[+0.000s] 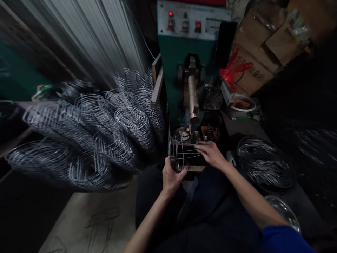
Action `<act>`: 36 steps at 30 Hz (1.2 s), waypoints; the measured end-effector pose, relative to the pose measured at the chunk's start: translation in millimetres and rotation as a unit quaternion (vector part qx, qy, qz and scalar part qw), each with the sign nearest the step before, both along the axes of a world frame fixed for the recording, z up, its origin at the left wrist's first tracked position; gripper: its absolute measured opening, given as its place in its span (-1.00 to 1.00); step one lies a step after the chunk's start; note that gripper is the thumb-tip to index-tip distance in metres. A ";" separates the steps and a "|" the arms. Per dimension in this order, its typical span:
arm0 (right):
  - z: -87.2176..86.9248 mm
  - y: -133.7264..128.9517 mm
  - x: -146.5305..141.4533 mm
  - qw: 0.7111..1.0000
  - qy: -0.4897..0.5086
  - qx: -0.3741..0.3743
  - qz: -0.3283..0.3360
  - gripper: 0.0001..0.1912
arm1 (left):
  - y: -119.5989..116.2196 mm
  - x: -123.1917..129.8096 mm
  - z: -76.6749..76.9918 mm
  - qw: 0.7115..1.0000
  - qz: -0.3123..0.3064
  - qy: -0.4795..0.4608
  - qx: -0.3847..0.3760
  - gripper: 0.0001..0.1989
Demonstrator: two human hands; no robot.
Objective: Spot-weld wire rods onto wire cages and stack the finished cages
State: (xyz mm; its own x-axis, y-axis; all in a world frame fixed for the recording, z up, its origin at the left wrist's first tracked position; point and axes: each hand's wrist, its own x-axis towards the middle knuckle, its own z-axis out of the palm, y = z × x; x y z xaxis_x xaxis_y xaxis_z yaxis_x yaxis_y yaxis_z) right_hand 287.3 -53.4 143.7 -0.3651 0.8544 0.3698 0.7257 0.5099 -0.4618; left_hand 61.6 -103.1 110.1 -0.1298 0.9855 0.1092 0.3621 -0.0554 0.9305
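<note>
A small wire frame (180,149) of curved and straight metal wires sits at the foot of the green welding machine (172,70). My left hand (171,177) grips its near left end, with the thumb and fingers around the wires. From the right, my right hand (212,154) pinches the frame's wires at the tips of its fingers. Just above the frame, the machine's metal arm (193,102) points down. Whether the electrode tip touches the wire is too dark to make out.
Nested stacks of bent wire frames (134,123) crowd the left side. To the right lie a basin of wire pieces (263,163), a metal bowl (283,211), a white bowl (240,105) and a red plastic piece (233,72). Cardboard boxes (252,70) stand behind.
</note>
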 end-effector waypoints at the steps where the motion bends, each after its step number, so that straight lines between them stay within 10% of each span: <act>1: -2.6 0.1 -0.3 1.000 -0.009 0.017 -0.009 -0.75 | 1.5 1.5 1.7 1.000 0.004 0.000 0.002 -0.45; 36: -2.3 55.9 -5.3 0.990 0.076 0.099 -0.070 -0.81 | 65.7 -2.4 -7.7 0.999 0.034 -0.027 0.004 -0.49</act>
State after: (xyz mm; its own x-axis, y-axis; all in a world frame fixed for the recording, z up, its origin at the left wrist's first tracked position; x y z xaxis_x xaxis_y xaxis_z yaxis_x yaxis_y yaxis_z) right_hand 282.0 2.5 141.4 -0.1746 0.7975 0.5774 0.7255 0.5007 -0.4721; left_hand 59.3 -37.5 102.4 -0.2021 0.9733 0.1088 0.3151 -0.0405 0.9482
